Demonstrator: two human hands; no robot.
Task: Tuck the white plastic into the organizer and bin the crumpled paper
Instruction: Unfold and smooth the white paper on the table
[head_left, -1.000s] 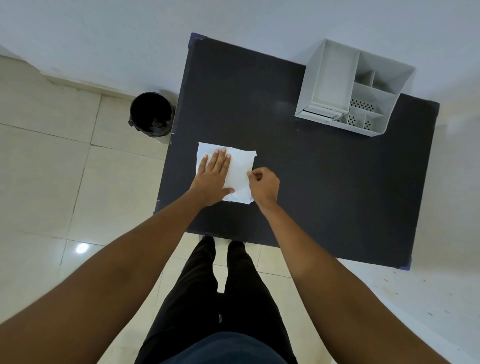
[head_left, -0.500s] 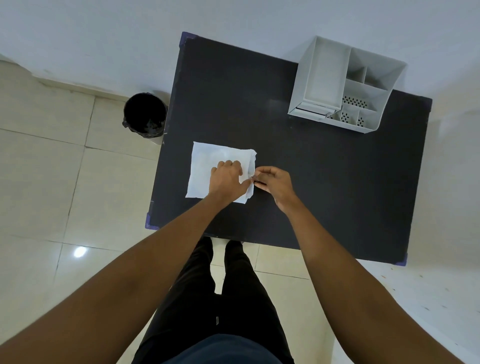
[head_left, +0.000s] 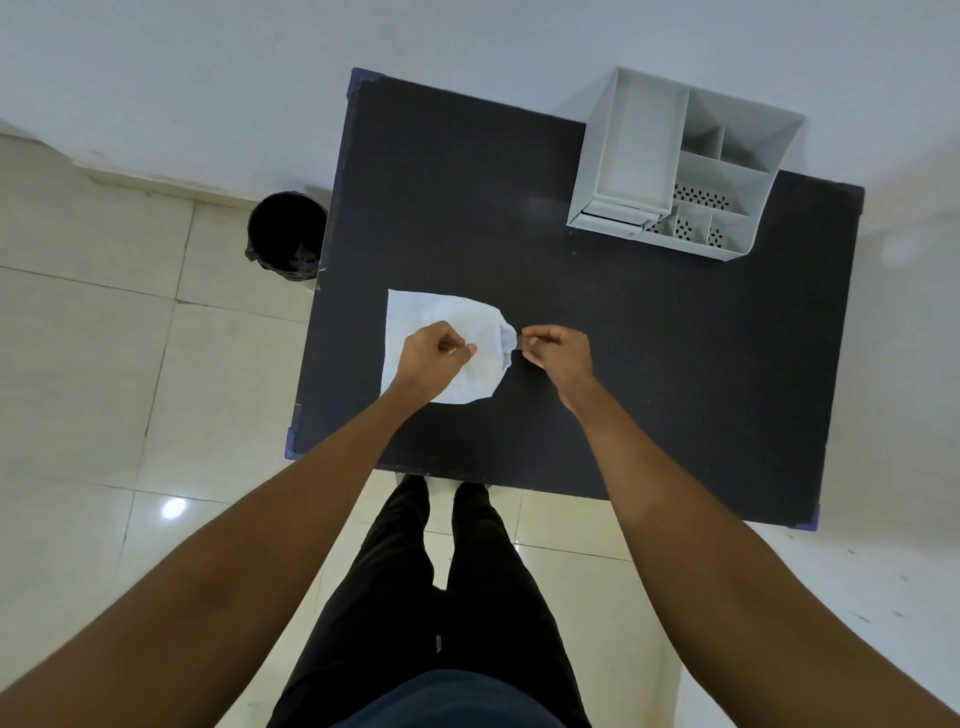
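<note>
Black table (head_left: 649, 364) | left hand (head_left: 434, 358), right hand (head_left: 558, 353) both pinching white sheet (head_left: 431, 322) | material unclear

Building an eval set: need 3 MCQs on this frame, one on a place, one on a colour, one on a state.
1. Where is the bin?
A. on the table
B. on the floor left of the table
C. inside the organizer

2. What colour is the organizer?
A. black
B. red
C. light grey

3. How is the white sheet held?
A. both hands pinch it
B. untouched
C. left hand only

Key: B, it stands on tiles beside the table edge; C, its walls are pale grey; A, left hand and right hand each grip it.
</note>
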